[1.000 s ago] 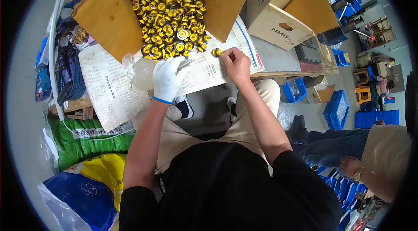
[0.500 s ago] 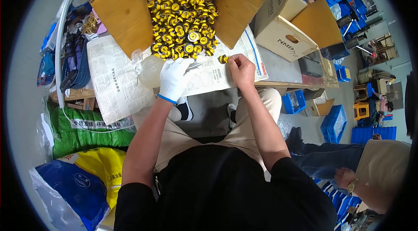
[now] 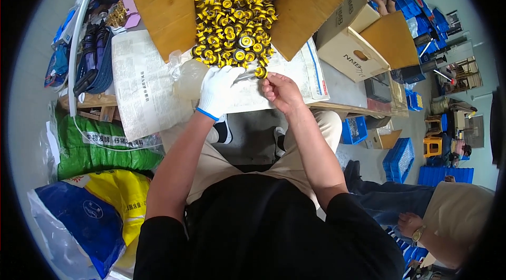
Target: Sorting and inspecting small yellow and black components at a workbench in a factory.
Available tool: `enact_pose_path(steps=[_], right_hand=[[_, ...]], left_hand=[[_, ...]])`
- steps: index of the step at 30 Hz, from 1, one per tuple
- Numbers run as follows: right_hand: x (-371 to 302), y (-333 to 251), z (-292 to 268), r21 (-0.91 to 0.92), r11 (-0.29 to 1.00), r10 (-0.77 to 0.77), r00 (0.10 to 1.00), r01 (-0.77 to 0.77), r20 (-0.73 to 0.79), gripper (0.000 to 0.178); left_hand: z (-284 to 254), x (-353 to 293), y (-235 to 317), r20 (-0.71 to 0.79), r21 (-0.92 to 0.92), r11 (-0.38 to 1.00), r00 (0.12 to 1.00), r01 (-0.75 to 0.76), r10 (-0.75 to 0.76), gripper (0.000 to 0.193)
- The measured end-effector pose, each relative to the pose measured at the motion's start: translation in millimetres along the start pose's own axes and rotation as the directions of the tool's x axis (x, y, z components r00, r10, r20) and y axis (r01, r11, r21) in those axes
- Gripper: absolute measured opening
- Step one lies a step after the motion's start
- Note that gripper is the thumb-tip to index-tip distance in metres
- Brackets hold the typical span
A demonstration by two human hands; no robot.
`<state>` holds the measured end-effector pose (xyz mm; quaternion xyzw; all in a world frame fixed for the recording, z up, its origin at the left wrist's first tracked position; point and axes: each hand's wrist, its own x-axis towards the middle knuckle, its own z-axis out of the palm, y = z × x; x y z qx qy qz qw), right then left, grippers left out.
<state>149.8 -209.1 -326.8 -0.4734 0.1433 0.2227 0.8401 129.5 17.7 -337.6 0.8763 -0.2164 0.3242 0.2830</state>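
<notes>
Your left hand [image 3: 217,91] is gloved in white, fingers curled shut on the mouth of a clear plastic bag [image 3: 185,77]. The bag lies on the newspaper [image 3: 145,87], bulging out to your left toward the box flap.

Your right hand [image 3: 280,92] is bare, fingers pinched closed on one small yellow-and-black roller [image 3: 260,72]. It sits at the fingertips, just beside the glove and right at the open front of the cardboard box [image 3: 166,3]. The roller is a short round disc with no real long axis. Its flat face looks turned up toward the camera, but it is too small to tell exactly.

The box is tipped open toward you and full of the same rollers [image 3: 232,11]. The pile spills to the box's front lip, touching the newspaper.

Edges: the counter [image 3: 342,90] edge runs just below both hands, above your knees. Room is tight. Box flaps flank the hands left and right, and a second, open carton [image 3: 353,50] sits close on the right. There is open space only straight back toward your lap.

Green, yellow and blue sacks [image 3: 100,174] are stacked low left. Another person's arm [image 3: 421,227] is low right, well apart.
</notes>
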Motion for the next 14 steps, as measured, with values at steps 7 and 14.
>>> enact_pose_path(steps=[7,14], right_hand=[[3.7,1.8,-2.9,-0.047,0.999,0.023,0.995,-0.018,0.095,0.016],[3.3,0.1,-2.9,-0.016,0.998,0.056,0.991,-0.054,0.120,0.015]], left_hand=[[-0.4,-0.5,-0.2,0.038,-0.012,1.000,0.999,0.016,-0.016,0.029],[-4.2,1.6,0.3,0.074,-0.051,0.998,0.997,0.026,-0.022,0.027]])
